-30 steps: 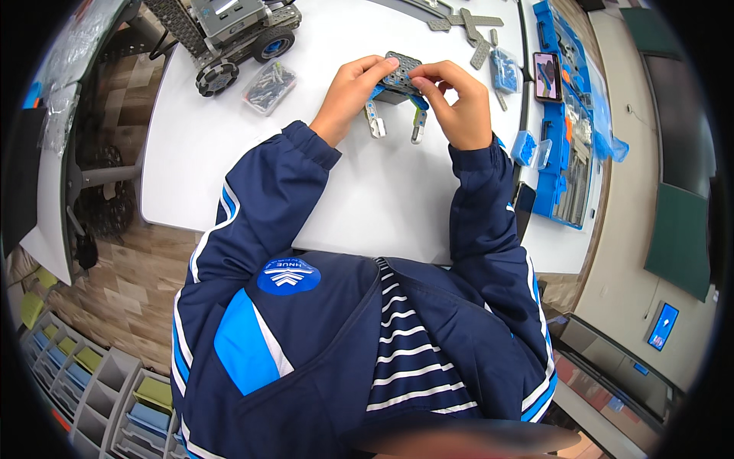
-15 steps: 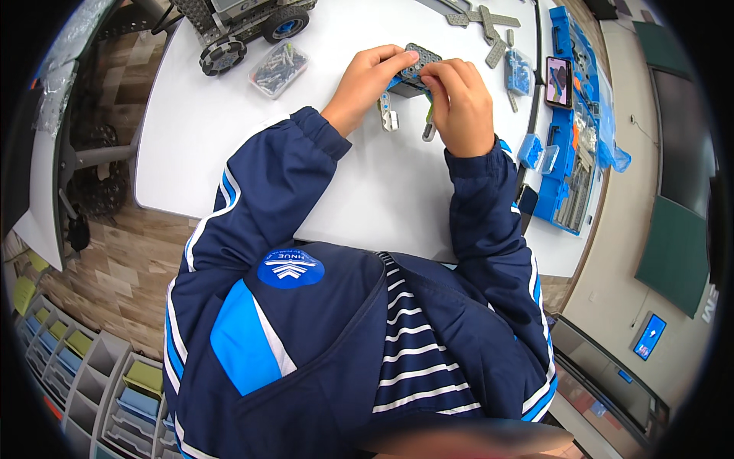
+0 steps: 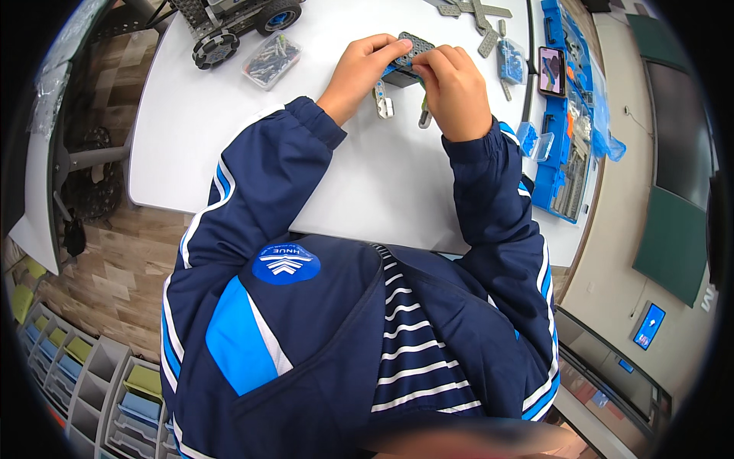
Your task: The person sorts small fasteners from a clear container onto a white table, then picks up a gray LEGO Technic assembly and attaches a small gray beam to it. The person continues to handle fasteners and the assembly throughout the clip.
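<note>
Both my hands are on a small model of plastic construction pieces, above the far middle of the table. Its top is a grey perforated plate (image 3: pixel 417 46), with blue parts and a dark block under it. A light grey leg (image 3: pixel 384 105) and a darker leg (image 3: pixel 425 116) with some green point toward me. My left hand (image 3: pixel 358 75) grips the left side, thumb at the plate's edge. With thumb and fingers pinched, my right hand (image 3: pixel 459 90) is at the right side; whether a small piece sits between those fingertips is hidden.
A wheeled grey robot (image 3: pixel 233 27) and a clear box of pins (image 3: pixel 272 61) stand at far left. Grey beams (image 3: pixel 483 27) and a box of blue pieces (image 3: pixel 512 61) lie far right. Blue parts cases (image 3: pixel 552 180) line the right side, a phone (image 3: pixel 551 71) resting on one.
The whole scene sits a little higher and further left in the picture. Both hands keep hold of the model, and the right fingertips have shifted slightly against its near side.
</note>
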Tool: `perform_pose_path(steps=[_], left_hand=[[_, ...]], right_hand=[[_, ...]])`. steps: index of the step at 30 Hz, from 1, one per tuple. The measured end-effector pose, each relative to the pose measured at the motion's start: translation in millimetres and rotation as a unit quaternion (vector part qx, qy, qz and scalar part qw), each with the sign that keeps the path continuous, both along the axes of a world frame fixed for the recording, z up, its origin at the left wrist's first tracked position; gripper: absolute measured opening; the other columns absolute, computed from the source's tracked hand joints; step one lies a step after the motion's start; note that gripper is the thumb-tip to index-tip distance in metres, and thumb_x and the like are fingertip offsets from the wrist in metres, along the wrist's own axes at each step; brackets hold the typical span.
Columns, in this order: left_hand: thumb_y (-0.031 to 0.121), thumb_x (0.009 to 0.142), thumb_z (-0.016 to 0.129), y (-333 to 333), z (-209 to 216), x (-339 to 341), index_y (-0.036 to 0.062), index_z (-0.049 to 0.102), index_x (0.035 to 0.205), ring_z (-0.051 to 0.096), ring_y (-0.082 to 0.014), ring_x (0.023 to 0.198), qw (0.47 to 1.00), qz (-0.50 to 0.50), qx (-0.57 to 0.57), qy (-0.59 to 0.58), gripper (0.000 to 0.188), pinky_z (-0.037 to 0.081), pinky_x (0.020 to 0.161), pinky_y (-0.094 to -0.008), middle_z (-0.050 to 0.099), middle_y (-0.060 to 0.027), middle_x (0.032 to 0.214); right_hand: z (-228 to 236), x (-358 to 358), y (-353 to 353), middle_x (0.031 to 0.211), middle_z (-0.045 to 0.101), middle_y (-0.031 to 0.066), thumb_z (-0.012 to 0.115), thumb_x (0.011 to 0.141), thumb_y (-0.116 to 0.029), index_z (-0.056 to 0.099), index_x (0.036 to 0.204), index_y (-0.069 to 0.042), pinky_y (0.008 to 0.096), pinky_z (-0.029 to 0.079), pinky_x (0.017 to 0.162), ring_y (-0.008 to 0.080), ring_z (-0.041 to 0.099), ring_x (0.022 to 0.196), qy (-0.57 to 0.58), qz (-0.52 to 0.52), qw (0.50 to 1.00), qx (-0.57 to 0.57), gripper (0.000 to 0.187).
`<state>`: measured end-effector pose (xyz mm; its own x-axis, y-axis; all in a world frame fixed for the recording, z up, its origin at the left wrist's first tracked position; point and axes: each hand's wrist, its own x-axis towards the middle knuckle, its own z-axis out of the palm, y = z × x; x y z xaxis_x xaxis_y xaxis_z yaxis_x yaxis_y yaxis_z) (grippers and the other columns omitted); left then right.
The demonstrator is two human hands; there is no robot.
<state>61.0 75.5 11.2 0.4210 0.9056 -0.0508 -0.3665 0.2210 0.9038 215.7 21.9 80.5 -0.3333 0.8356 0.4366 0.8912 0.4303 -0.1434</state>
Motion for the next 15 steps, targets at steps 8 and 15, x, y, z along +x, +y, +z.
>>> perform_pose_path(steps=[8, 15], left_hand=[[0.035, 0.1, 0.068, 1, -1, 2, 0.0059, 0.074, 0.09, 0.057, -0.0043, 0.076, 1.0, -0.001, -0.001, -0.004, 0.031, 0.043, 0.07, -0.022, 0.065, 0.0047, 0.079], [0.036, 0.095, 0.075, -9, 6, 6, 0.003, 0.072, 0.096, 0.061, -0.0063, 0.077, 0.999, 0.006, 0.05, 0.001, 0.034, 0.049, 0.07, -0.0231, 0.07, 0.0, 0.083]], right_hand=[[4, 10, -21, 0.103, 0.073, 0.0087, 0.084, 0.085, -0.007, 0.078, 0.117, -0.007, 0.0332, 0.055, 0.077, 0.0237, 0.069, 0.092, 0.141, -0.012, 0.99, -0.021, 0.033], [-11, -5, -34, 0.112, 0.07, 0.0061, 0.079, 0.082, -0.003, 0.075, 0.118, -0.006, 0.0373, 0.053, 0.082, 0.0249, 0.067, 0.099, -0.004, -0.035, 0.997, 0.066, 0.036]])
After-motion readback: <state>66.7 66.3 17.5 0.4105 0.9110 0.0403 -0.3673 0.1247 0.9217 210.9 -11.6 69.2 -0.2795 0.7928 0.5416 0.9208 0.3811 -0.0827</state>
